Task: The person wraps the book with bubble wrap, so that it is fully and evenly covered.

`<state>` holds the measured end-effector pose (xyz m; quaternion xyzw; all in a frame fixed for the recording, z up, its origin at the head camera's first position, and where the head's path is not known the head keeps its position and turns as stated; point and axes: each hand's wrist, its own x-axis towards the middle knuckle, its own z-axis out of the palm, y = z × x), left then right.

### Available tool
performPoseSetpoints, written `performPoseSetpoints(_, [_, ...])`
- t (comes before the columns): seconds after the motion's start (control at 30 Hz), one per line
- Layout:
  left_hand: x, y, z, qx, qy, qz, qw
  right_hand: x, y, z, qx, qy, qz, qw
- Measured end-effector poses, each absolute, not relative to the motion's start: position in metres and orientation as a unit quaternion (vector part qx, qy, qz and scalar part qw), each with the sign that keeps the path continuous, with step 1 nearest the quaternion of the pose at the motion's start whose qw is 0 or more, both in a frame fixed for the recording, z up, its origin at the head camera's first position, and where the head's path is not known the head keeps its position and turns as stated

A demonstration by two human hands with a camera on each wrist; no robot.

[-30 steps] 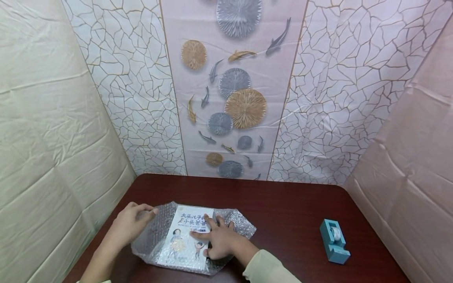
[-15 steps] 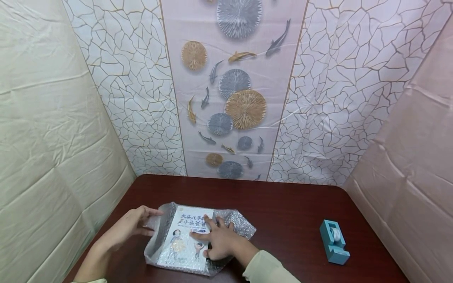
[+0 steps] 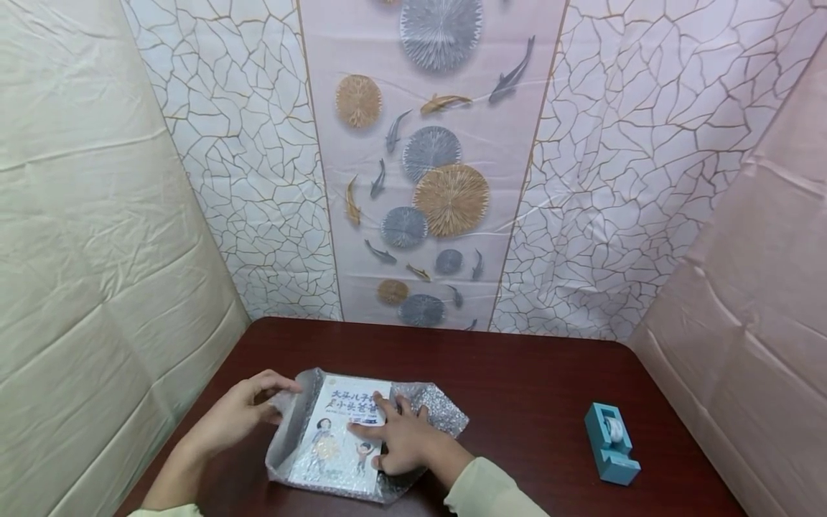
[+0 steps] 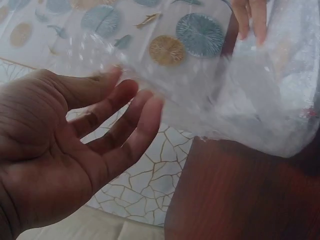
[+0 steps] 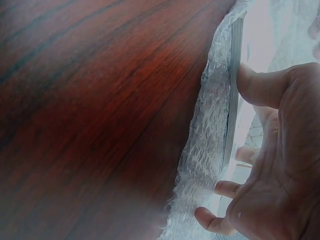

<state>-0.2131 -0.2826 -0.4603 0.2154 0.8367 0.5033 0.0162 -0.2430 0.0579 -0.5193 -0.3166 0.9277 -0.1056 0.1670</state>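
Note:
A white picture book [image 3: 323, 441] with blue lettering and drawn figures lies on a sheet of bubble wrap [image 3: 446, 413] on the dark red table. At the book's left, my left hand [image 3: 235, 416] pinches the lifted edge of the wrap between thumb and fingertips; the left wrist view shows the clear sheet [image 4: 245, 100] stretching from those fingers to the book. My right hand [image 3: 413, 438] rests spread over the right part of the cover. In the right wrist view the book's page edges [image 5: 233, 85] show beside the thumb, with crinkled wrap sticking out beyond them.
A teal tape dispenser [image 3: 610, 445] with a roll of clear tape stands on the right side of the table [image 3: 517, 402]. Fabric-covered walls rise behind the table and on both sides, the back one [image 3: 433, 215] printed with fish and round leaves.
My left hand has drawn the wrap's left edge up and inward, so the sheet spreads less far to the left. The right hand, book and tape dispenser have stayed in place.

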Motion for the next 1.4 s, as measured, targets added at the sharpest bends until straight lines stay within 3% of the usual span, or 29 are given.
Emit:
performPoseSetpoints(0.2, [-0.215,-0.275,-0.463,0.219,0.846,0.485,-0.023,-0.243,0.058,-0.518,-0.32,0.928,-0.1,0.163])
performPoseSetpoints(0.6, [-0.211,-0.261,-0.463,0.206,0.807,0.546,0.09,-0.243,0.058,-0.516,-0.318,0.931,-0.094,0.155])
performPoseSetpoints(1.07, [-0.201,-0.236,-0.454,0.155,0.834,0.517,0.117,-0.24,0.058,-0.516,-0.315,0.931,-0.094,0.156])
performPoseSetpoints(1.4, [-0.203,-0.22,-0.457,0.151,0.866,0.466,0.107,-0.242,0.057,-0.516,-0.315,0.931,-0.09,0.164])
